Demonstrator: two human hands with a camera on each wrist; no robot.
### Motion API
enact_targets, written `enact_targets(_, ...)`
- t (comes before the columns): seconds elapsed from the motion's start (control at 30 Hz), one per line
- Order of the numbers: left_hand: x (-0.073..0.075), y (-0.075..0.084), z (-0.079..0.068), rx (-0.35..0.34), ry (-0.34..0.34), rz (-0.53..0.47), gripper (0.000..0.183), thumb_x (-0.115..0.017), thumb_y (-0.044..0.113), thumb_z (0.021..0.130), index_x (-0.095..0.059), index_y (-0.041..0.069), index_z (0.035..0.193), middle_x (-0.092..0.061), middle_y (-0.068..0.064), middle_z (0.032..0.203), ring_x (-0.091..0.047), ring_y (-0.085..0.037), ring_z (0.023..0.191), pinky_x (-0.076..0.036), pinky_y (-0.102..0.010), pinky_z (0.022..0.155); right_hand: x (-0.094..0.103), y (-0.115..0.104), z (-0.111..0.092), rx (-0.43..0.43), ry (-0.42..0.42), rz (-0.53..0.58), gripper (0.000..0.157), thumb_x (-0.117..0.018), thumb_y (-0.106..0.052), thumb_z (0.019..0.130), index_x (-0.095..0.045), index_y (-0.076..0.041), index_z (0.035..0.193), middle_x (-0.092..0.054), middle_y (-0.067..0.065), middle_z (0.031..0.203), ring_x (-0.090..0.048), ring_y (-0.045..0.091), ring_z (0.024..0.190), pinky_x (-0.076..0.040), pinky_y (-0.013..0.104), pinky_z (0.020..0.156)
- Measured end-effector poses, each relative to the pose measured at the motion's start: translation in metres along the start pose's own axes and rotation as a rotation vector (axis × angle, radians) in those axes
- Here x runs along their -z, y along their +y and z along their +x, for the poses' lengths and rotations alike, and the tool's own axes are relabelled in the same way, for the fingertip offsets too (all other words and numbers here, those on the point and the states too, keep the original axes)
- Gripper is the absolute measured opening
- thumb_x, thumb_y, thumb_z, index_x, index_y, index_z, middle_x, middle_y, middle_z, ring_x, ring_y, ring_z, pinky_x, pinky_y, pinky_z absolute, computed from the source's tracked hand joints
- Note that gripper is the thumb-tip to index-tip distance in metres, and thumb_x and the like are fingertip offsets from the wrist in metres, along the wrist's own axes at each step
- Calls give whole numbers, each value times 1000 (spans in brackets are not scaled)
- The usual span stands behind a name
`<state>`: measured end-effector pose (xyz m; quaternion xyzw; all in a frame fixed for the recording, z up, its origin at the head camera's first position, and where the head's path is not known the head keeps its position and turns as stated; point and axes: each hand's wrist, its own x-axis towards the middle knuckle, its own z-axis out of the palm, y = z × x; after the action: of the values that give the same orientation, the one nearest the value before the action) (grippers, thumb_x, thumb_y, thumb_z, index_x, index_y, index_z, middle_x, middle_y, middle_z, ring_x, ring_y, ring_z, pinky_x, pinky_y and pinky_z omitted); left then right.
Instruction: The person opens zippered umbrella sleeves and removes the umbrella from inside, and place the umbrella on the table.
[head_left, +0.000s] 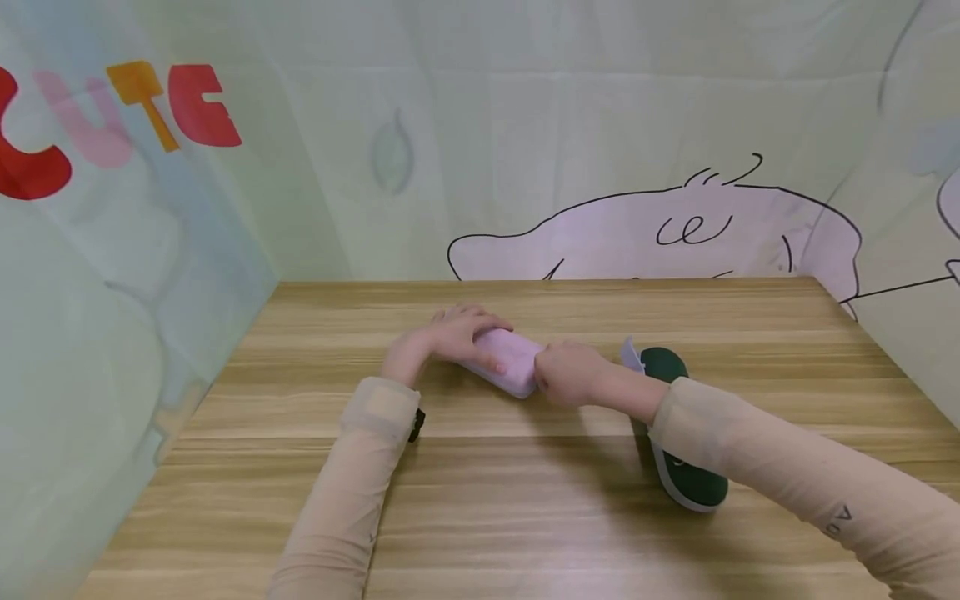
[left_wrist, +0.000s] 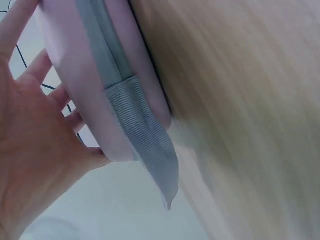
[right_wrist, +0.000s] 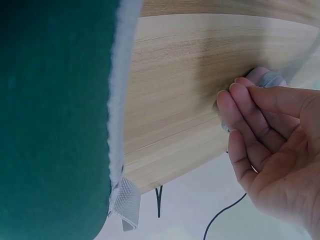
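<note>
Steadiness seemed the reason for the left hand's (head_left: 450, 335) place on the pink case (head_left: 510, 354), which lay slantwise on the table (head_left: 487, 517), closer to the far edge than the case's own length of wood behind it might suggest, between the two far corners. Its fingers were spread wide over the top and far side while the thumb lay nearer the front, so that together they held it down. A grey fabric tab (left_wrist: 145, 130) stuck out free at the left end (the left wrist view showed it plainly, below the zip band (left_wrist: 100, 40)). The right hand's (head_left: 572, 373) fingers were drawn in narrow, thumb against index, pinching at the case's right end; whether they had a zip pull or cloth there, I could not tell. The two hands probably worked against each other, one anchoring, one tugging. The green case (head_left: 693, 483) lay toward the table's right edge, under the right forearm, apart from the pink one, which presumably left the hands room.
</note>
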<state>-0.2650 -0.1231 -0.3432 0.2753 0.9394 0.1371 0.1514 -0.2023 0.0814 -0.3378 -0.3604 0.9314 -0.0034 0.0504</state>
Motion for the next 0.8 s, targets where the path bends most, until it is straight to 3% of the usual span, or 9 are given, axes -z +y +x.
enact_targets(0.4,-3,2,4,19,4,25,69,-65,60,71,-43,35,132,-33,-3,145,-18,-29,138,-16,-59,106,1,0,-2,-19,4,-16,35,-56,-3,72,-37,-18,47,-38,-5,48,-33,10,47,-25,22,41)
enact_targets(0.8,-2,5,0,45,16,0,66,-65,56,73,-45,31,131,-37,-5,141,-21,-30,136,-19,-59,104,-4,-1,-2,4,80,-105,27,-57,-7,74,-51,-15,50,-51,-1,53,-41,13,49,-40,32,43)
